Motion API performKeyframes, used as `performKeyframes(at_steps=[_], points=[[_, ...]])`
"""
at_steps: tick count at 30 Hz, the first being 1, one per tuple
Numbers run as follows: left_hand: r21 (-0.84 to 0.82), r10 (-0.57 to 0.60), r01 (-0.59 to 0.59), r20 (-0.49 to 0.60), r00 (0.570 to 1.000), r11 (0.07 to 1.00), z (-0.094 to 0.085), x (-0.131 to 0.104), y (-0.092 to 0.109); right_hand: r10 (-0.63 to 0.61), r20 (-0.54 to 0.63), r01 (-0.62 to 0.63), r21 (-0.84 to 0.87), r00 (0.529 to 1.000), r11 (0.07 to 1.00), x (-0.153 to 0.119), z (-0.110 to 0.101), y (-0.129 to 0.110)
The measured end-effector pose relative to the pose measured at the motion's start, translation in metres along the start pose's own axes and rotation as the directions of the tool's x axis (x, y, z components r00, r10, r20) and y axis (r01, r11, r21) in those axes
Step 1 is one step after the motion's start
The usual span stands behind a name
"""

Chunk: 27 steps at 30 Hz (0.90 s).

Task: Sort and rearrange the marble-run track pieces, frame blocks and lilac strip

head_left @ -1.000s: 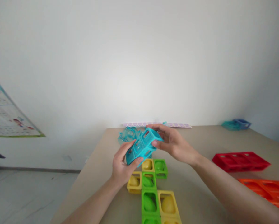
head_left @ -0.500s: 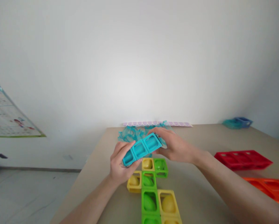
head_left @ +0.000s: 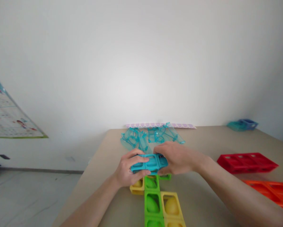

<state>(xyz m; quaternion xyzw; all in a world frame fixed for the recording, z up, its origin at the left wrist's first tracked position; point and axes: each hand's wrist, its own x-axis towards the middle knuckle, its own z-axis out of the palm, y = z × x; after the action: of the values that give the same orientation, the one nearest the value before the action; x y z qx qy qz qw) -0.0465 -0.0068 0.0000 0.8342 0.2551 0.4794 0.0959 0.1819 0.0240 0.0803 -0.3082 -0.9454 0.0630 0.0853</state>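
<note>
A light-blue three-cell plastic block (head_left: 151,162) is held level between both hands. My left hand (head_left: 129,168) is closed round its left end, fingers on top and thumb in front. At the right end, my right hand (head_left: 173,157) grips it with thumb and fingers. Below and in front runs a joined row of green blocks (head_left: 152,190) and yellow blocks (head_left: 176,194), with rounded shapes inside their cells. The blue block hides the far part of this row. Whether it touches the row, I cannot tell.
Clear teal plastic pieces (head_left: 141,138) lie at the back by a purple patterned strip (head_left: 160,125). On the right are a red three-cell block (head_left: 247,163) and an orange block (head_left: 274,192). A dark-blue block (head_left: 249,124) sits at the far right corner. The table's (head_left: 94,176) left edge drops off.
The blue block has come down and turned from a slant to nearly level, over the far end of the green and yellow row. Both hands moved down with it.
</note>
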Motion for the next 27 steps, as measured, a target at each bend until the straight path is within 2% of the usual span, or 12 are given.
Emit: performKeyframes(at_steps=[3, 7, 10, 13, 16, 20, 22, 24, 27], points=[[-0.038, -0.040, 0.040, 0.006, 0.999, 0.998, 0.001, 0.000, -0.001, -0.009, 0.046, 0.008, 0.009, 0.999, 1.000, 0.000, 0.004, 0.000], [-0.083, -0.123, 0.121, -0.023, 0.992, 0.989, 0.002, -0.001, 0.000, -0.008, -0.008, 0.008, 0.063, 1.000, 0.998, 0.002, 0.008, -0.007], [-0.259, -0.296, 0.260, -0.112, 0.949, 0.930, 0.004, -0.003, 0.001, 0.045, -0.019, -0.042, 0.122, 0.999, 0.992, 0.004, 0.008, -0.012], [-0.440, -0.410, 0.306, -0.161, 0.898, 0.844, 0.009, -0.005, 0.000, 0.124, -0.034, -0.111, 0.254, 0.992, 0.961, 0.006, 0.006, -0.012], [-0.544, -0.410, 0.288, -0.114, 0.905, 0.788, 0.015, -0.008, -0.002, 0.220, -0.100, -0.162, 0.405, 0.970, 0.900, 0.007, 0.003, -0.012], [-0.501, -0.395, 0.331, -0.023, 0.919, 0.800, 0.014, -0.012, -0.004, 0.281, -0.271, -0.089, 0.555, 0.921, 0.827, 0.004, -0.004, -0.017], [-0.431, -0.381, 0.341, -0.007, 0.924, 0.835, 0.011, -0.012, -0.005, 0.260, -0.348, -0.051, 0.510, 0.901, 0.859, -0.005, -0.011, -0.025], [-0.374, -0.357, 0.328, -0.008, 0.934, 0.867, 0.008, -0.012, -0.007, 0.193, -0.405, -0.024, 0.387, 0.894, 0.922, -0.025, -0.019, -0.036], [-0.343, -0.301, 0.291, 0.025, 0.953, 0.893, 0.005, -0.012, -0.010, 0.096, -0.401, -0.020, 0.189, 0.911, 0.982, -0.076, -0.025, -0.052]])
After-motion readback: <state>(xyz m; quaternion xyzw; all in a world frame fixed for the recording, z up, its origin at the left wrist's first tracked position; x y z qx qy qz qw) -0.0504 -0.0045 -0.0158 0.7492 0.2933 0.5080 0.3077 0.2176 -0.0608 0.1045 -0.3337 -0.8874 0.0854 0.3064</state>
